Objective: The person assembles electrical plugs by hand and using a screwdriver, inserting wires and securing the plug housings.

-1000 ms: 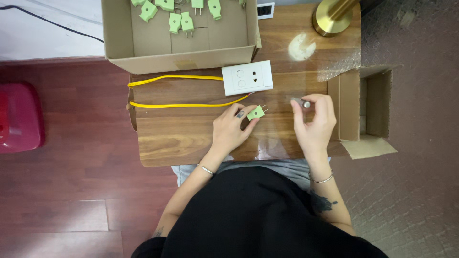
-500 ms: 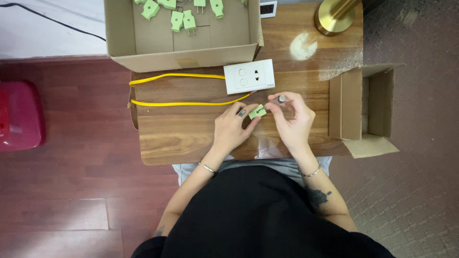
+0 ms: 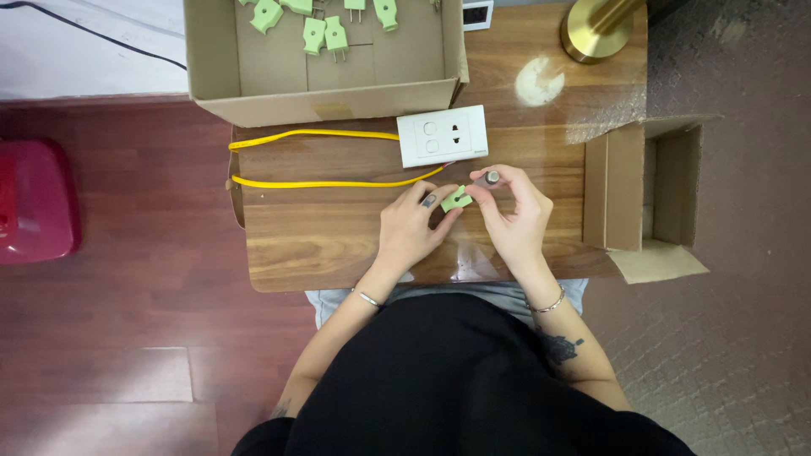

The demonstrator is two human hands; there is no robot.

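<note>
Two bare hands are shown meeting above a brown wooden tabletop (image 3: 338, 245): a small pale green plastic plug (image 3: 456, 198) is pinched by the left hand (image 3: 411, 232), while a small grey cylindrical tool (image 3: 492, 178) is pinched by the right hand (image 3: 513, 218) just beside it. A white rectangular wall socket plate (image 3: 443, 135) with a yellow cable (image 3: 321, 182) lies just behind, and an open cardboard box (image 3: 325, 100) holding more green plugs (image 3: 325, 34) is placed beyond.

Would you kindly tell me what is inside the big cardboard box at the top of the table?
The cardboard box holds several green plugs lying loose on its floor. The picture's top edge cuts off its far part, so anything there is unseen.
</note>
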